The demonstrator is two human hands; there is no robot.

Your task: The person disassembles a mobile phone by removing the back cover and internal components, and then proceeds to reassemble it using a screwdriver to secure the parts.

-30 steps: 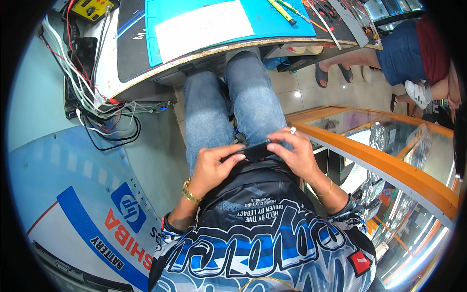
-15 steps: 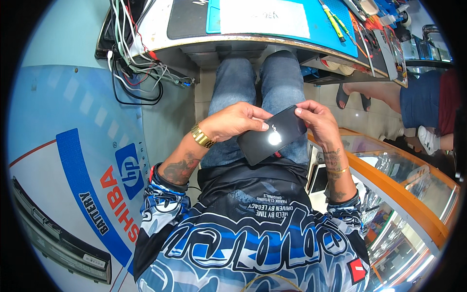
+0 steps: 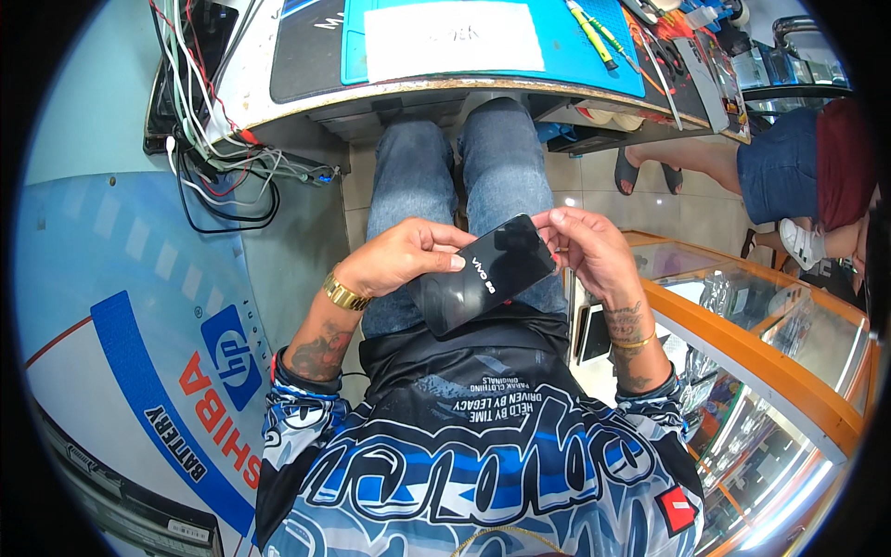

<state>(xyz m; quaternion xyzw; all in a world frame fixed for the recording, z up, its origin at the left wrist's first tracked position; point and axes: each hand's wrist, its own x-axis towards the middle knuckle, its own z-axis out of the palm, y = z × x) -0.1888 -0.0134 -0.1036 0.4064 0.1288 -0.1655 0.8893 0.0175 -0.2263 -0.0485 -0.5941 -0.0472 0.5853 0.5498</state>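
Note:
A black smartphone (image 3: 492,274) is tilted above my lap, its dark screen facing up with a small white start-up logo lit on it. My left hand (image 3: 399,255), with a gold watch at the wrist, grips the phone's left side, thumb over the screen's edge and the other fingers partly hidden behind. At the upper right corner and right edge of the phone, my right hand (image 3: 594,251) keeps its thumb and fingertips close together against the rim. Below the phone lie my jeans and the dark hem of my shirt.
Ahead is a workbench (image 3: 306,100) with a blue mat (image 3: 594,82), a white paper sheet (image 3: 455,42) and screwdrivers (image 3: 591,35). Tangled cables (image 3: 223,172) hang at its left end. An orange-framed glass display case (image 3: 742,343) stands to my right; another person's legs (image 3: 687,162) show beyond.
The phone's screen now shows more of the logo, and the bright glare on it has gone. My right thumb has slid from the screen's face to its edge. The whole view has shifted slightly.

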